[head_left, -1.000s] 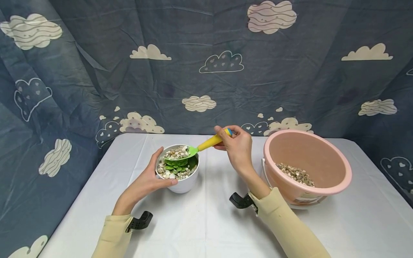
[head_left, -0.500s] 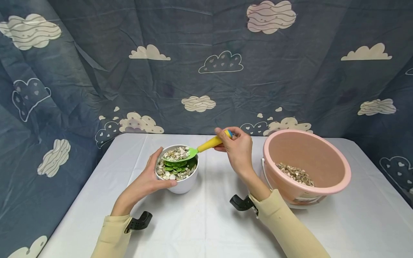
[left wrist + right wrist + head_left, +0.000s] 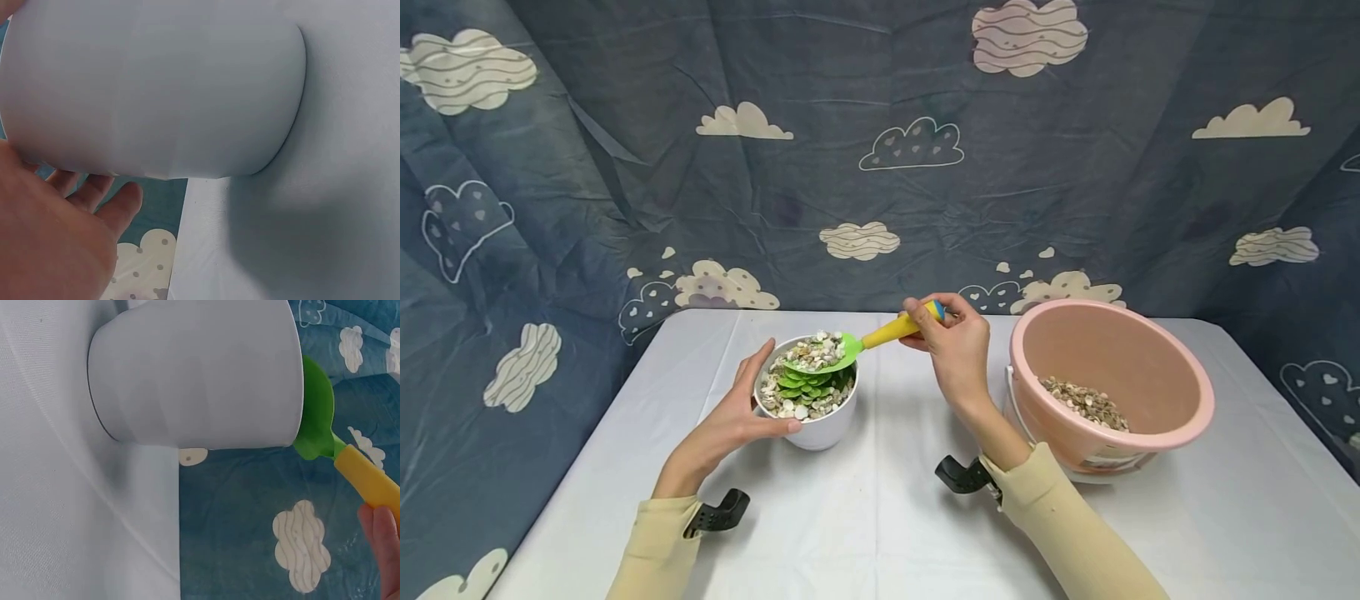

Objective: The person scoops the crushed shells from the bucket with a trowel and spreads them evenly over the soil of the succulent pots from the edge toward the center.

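Note:
My left hand [image 3: 731, 414] holds a white flowerpot [image 3: 826, 430] by its left side, thumb in front and fingers behind near the rim. Inside the pot, a green succulent [image 3: 803, 384] stands among pale pebbles. My right hand [image 3: 958, 343] grips the yellow handle of a small green toy shovel [image 3: 889, 332]. Its blade, heaped with pebbles [image 3: 812, 351], is over the back of the pot and hides part of the plant. In the right wrist view, the green blade [image 3: 317, 415] shows beyond the pot's rim.
A pink bucket [image 3: 1120, 329] stands on the right of the white-covered table [image 3: 850, 533], with more pebbles [image 3: 1088, 403] at its bottom. Its white handle hangs at the side. Behind the table hangs a dark blue cloth [image 3: 820, 192] with cloud prints.
The shovel has shifted slightly right relative to the pot and its blade sits a little higher, so more of the succulent shows. Both hands keep their hold; the pebbles are still on the blade.

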Demonstrator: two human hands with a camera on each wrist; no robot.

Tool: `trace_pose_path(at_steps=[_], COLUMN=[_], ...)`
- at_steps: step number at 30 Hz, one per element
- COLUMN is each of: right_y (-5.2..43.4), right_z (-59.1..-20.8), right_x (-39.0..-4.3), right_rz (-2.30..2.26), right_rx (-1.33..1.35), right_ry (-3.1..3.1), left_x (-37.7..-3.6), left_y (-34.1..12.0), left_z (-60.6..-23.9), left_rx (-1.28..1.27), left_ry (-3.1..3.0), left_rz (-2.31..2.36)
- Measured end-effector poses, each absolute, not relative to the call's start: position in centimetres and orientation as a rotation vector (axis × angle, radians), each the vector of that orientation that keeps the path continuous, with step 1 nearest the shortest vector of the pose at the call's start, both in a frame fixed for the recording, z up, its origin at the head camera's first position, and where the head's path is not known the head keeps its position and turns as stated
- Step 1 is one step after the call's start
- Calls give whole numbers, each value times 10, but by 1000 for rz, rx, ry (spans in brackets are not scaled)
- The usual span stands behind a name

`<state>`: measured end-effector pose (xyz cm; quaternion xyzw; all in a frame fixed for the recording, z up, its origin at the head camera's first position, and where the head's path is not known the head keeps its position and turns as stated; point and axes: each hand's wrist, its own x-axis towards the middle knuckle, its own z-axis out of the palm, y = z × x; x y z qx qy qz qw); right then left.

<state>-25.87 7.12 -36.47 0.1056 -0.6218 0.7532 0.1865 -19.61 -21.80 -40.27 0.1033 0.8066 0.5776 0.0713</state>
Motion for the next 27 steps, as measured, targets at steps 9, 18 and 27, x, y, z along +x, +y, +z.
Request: trace_pose_path(at_steps=[9,18,27], right_y=[73,69,68], right_z=[-354,-341,-340], right_x=[-251,-242,-240], right_rz=[2136,2151,2121], right_rx=[262,263,210], right_ry=[-1775,-1784,-1841], left_x=[-198,-199,-197], left_y=[-216,-216,-214], left_z=[-404,-404,-405], left_rx=[295,294,248], left_ry=[2361,2334,2378], left_rz=[1797,1819,1797])
